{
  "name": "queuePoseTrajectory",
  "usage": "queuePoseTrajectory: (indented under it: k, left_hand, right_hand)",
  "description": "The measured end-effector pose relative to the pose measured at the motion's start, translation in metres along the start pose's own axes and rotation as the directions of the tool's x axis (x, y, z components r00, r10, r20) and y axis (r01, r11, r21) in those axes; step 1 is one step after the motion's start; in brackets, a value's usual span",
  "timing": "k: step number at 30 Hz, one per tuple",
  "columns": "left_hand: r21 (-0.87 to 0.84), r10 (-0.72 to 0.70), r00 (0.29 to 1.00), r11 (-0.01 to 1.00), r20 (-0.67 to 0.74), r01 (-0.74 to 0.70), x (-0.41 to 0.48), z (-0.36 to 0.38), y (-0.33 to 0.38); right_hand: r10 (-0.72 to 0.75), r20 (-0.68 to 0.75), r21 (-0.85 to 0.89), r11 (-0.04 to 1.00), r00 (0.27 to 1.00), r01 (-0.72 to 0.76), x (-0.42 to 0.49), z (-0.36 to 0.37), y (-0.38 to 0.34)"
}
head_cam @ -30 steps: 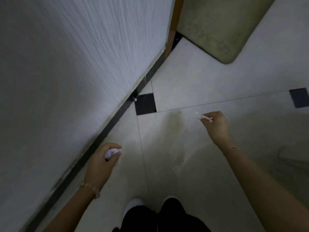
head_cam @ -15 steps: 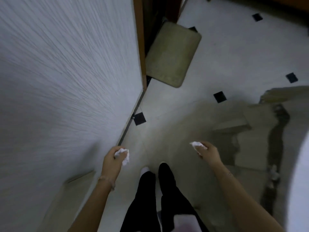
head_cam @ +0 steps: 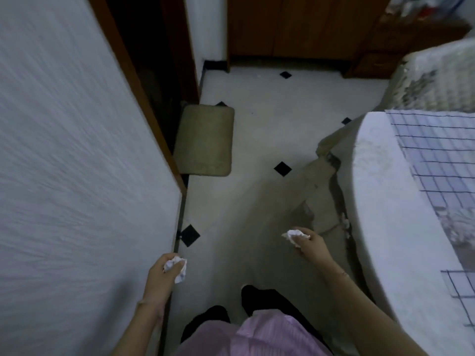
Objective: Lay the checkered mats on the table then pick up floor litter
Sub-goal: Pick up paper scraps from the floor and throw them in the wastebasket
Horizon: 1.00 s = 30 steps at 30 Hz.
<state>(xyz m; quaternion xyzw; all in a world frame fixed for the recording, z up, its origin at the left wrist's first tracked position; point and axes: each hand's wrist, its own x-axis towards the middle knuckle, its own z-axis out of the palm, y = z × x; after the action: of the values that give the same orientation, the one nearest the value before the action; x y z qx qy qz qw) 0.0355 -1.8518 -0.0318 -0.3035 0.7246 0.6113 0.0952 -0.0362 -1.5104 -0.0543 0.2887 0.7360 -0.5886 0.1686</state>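
Note:
My left hand (head_cam: 162,276) grips a crumpled white paper scrap (head_cam: 177,268) low beside the white wall. My right hand (head_cam: 309,244) holds another crumpled white paper scrap (head_cam: 294,235) above the tiled floor. At the right stands the round table (head_cam: 385,227) with a white cloth. A checkered mat (head_cam: 434,150) lies on its far part, and the corner of a second checkered mat (head_cam: 462,299) shows at the frame's right edge.
A textured white wall (head_cam: 77,163) fills the left. A beige doormat (head_cam: 205,140) lies by a dark doorway. Wooden doors (head_cam: 295,27) close the far side. White floor tiles (head_cam: 257,111) carry small black diamonds. A covered seat (head_cam: 431,80) stands beyond the table.
The view has risen from close to the floor to standing height. Both hands have come up with it, each still holding its paper scrap. The table and mats came into view.

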Motion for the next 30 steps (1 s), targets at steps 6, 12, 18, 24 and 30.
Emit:
queuePoseTrajectory:
  k: [6, 12, 18, 24, 30]
  left_hand:
    - [0.146, 0.128, 0.945, 0.973, 0.302, -0.178, 0.040, 0.003, 0.037]
    - [0.239, 0.083, 0.841, 0.939, 0.535, -0.245, 0.049, 0.033, 0.033]
    - [0.338, -0.048, 0.602, 0.862, 0.797, -0.378, -0.001, 0.093, 0.013]
    - [0.323, -0.182, 0.281, 0.718, 0.942, -0.617, -0.078, 0.149, -0.025]
    - [0.325, -0.424, 0.073, 0.560, 0.903, -0.762, -0.166, 0.190, -0.075]
  right_hand:
    - [-0.035, -0.194, 0.229, 0.970, 0.980, 0.080, -0.076, 0.007, 0.009]
    - [0.203, -0.428, 0.474, 0.880, 0.881, 0.028, -0.185, 0.025, 0.093]
    - [0.503, -0.578, 0.699, 0.711, 0.643, 0.074, -0.310, 0.029, 0.186]
    - [0.734, -0.554, 0.832, 0.502, 0.392, 0.235, -0.396, 0.056, 0.250]
    - [0.897, -0.341, 0.893, 0.215, 0.282, 0.396, -0.457, 0.113, 0.307]
